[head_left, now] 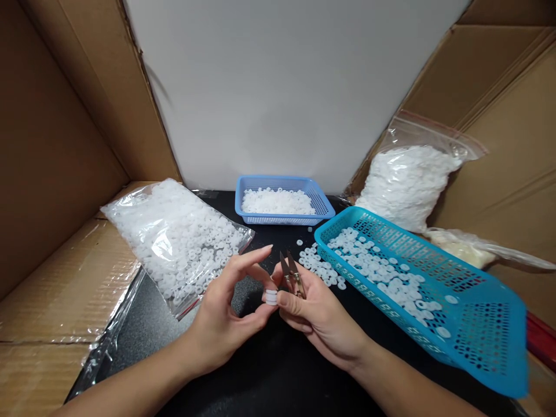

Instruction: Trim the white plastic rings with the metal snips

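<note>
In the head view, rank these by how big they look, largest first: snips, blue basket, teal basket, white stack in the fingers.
1. Teal basket
2. Blue basket
3. Snips
4. White stack

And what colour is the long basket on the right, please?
The basket is turquoise blue; the head view, the only one, shows it.

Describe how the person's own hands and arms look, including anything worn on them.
The left hand and right hand are both bare, with no gloves. The left forearm and right forearm show no sleeves as far as the picture reaches. No watch, bracelet or ring can be seen, though some fingers are partly hidden.
</note>
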{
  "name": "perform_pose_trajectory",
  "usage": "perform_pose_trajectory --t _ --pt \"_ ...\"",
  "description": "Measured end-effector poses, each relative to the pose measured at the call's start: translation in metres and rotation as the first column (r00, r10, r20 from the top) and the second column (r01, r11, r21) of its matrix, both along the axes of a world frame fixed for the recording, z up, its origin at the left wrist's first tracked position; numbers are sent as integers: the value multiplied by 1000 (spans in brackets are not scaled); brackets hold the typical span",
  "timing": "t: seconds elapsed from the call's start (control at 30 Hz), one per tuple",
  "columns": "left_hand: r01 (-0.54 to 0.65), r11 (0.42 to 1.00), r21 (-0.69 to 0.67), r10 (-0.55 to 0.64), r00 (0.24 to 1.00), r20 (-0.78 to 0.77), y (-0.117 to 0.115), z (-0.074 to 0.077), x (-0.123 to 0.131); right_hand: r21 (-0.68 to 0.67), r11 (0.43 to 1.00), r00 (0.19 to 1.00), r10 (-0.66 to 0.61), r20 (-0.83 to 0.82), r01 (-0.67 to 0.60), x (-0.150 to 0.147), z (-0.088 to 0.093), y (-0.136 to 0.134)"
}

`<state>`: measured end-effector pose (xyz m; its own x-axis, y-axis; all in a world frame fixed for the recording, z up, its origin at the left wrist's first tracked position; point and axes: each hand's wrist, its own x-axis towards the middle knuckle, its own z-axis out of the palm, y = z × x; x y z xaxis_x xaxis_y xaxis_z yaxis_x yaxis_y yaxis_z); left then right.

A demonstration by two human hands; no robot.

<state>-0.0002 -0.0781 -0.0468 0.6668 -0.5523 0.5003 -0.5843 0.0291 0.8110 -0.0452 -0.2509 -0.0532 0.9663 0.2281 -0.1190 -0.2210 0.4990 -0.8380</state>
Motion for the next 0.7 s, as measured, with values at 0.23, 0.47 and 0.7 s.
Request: perform_pose_trajectory --t 0.23,0.47,0.7 --pt "14 1000 3 -14 999 42 0 0 1 43 998 998 46 29 -48 1 -1 1" --pt "30 999 -10 -29 997 74 0 -1 1 41 998 999 42 3 -42 2 -2 -2" --pt "39 998 -39 -38 999 21 0 -3 -1 28 995 995 97 36 -98 0 -3 -1"
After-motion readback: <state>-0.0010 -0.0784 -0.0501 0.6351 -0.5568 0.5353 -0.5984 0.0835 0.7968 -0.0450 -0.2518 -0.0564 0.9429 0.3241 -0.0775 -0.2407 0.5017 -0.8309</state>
